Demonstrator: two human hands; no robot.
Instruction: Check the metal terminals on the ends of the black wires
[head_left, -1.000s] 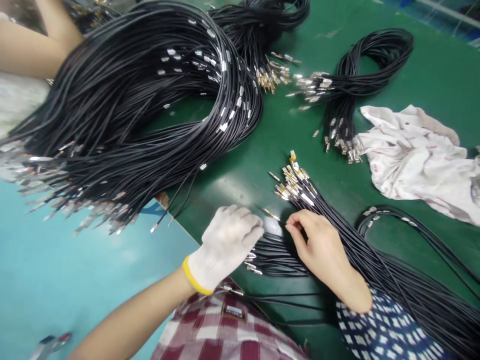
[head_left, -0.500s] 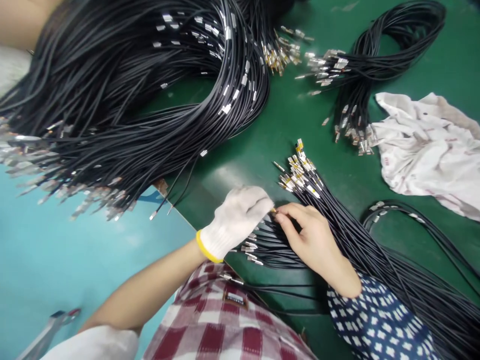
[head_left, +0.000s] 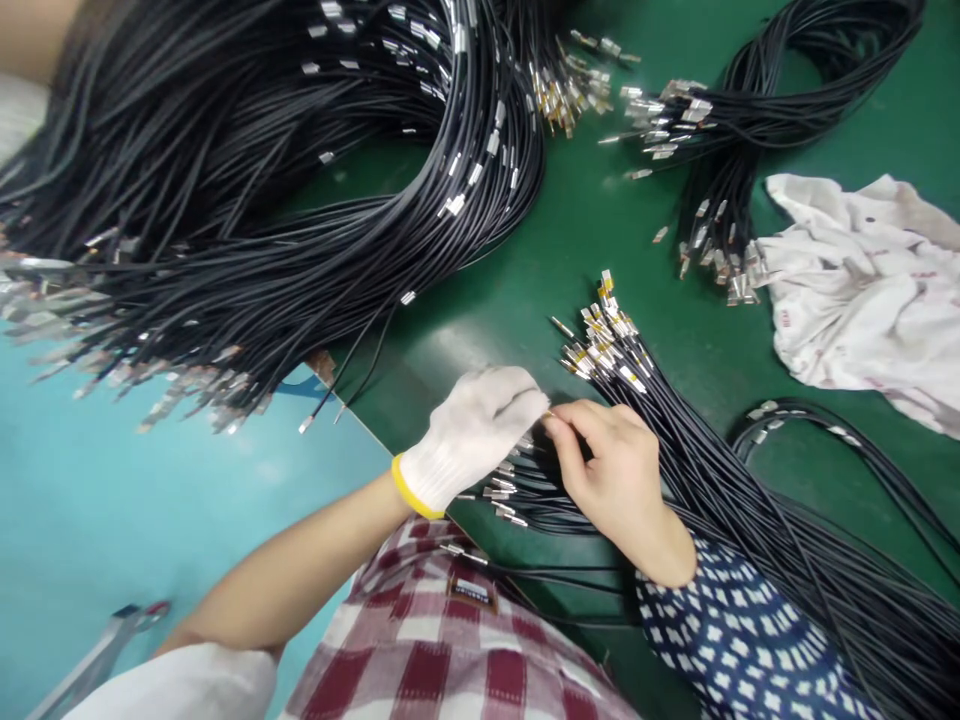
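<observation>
My left hand (head_left: pixel 487 415), in a white knit glove with a yellow cuff, is closed in a pinch. Its fingertips meet those of my bare right hand (head_left: pixel 611 460), also pinching. Between them shows a tiny yellowish tip (head_left: pixel 549 414), apparently a cable end, mostly covered by the fingers. Under and beside both hands lies a bunch of black cables (head_left: pixel 551 500) with silvery metal ends. Just beyond my right hand runs a thicker bundle of black cables (head_left: pixel 697 440), whose metal ends carry yellow and white bits.
A big looped heap of black cables (head_left: pixel 300 240) overhangs the left edge of the green table (head_left: pixel 465 330). Another coiled bundle (head_left: pixel 780 120) lies at the back right, near a crumpled white cloth (head_left: pixel 862 290). Part of another person's arm (head_left: pixel 30 40) shows at the top left.
My right hand has turned slightly and its wrist has shifted a little left. Less of the yellowish tip shows between the fingertips. The camera view has shifted slightly.
</observation>
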